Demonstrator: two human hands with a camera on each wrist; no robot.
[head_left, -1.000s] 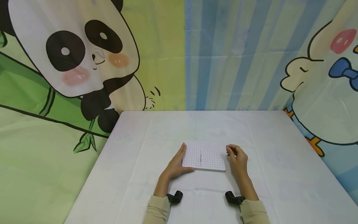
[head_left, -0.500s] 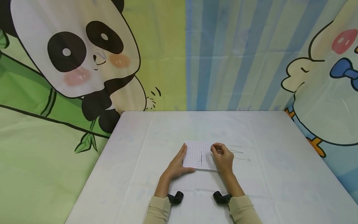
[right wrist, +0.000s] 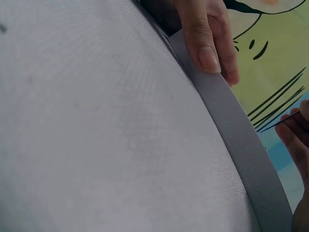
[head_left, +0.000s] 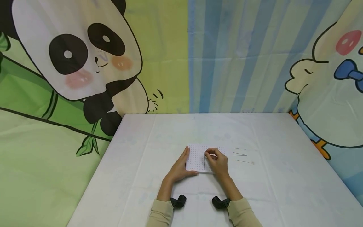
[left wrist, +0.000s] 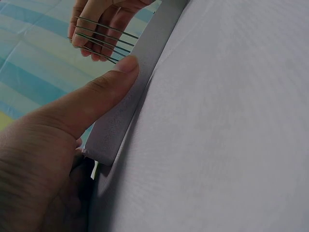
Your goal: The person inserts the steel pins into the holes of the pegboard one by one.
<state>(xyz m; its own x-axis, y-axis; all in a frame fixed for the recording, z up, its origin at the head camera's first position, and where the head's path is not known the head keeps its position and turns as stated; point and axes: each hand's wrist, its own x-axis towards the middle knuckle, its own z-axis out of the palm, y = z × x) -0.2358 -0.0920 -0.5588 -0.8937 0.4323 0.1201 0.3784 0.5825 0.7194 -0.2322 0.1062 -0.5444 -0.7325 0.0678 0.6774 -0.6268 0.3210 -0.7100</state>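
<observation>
Since a second ago, the right hand (head_left: 217, 161) has crossed onto the holed board (head_left: 195, 157), fingers pinching a thin stick (right wrist: 271, 125) by the upright sticks (right wrist: 278, 98). The left hand (head_left: 178, 166), fingers and thumb spread, touches the board's edges; loose sticks (head_left: 241, 154) lie rightward on the bench (head_left: 158, 142).

A person's left forearm (head_left: 165, 190) and right forearm (head_left: 232, 188) reach forward. The left hand (head_left: 178, 167) spreads its thumb (left wrist: 104, 96) wide of extended fingers (head_left: 185, 153), while the right hand (head_left: 218, 161) angles inward, its fingertips (head_left: 206, 152) set in a close pinch.
</observation>
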